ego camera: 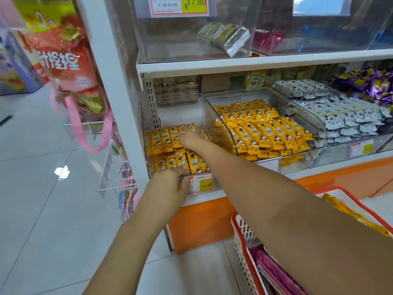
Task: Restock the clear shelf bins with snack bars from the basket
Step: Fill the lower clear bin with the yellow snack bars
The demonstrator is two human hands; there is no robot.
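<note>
A clear shelf bin (148, 116) at the left end of the lower shelf holds rows of yellow snack bars (165, 143). My right hand (190, 139) reaches deep into this bin and rests on the back row of bars, fingers stretched forward. My left hand (168, 188) grips the bin's front wall, fingers curled over the rim and thumb by the price label (202, 184). The red and white basket (242, 235) stands on the floor at the lower right, with more yellow bars (348, 211) and pink packs (274, 271) in it.
A second clear bin (225, 133) to the right is full of the same yellow bars, then bins of grey and purple packs. The upper shelf (234, 62) overhangs closely. A wire rack (114, 179) and hanging pink-handled bags (70, 67) stand on the left by the tiled floor.
</note>
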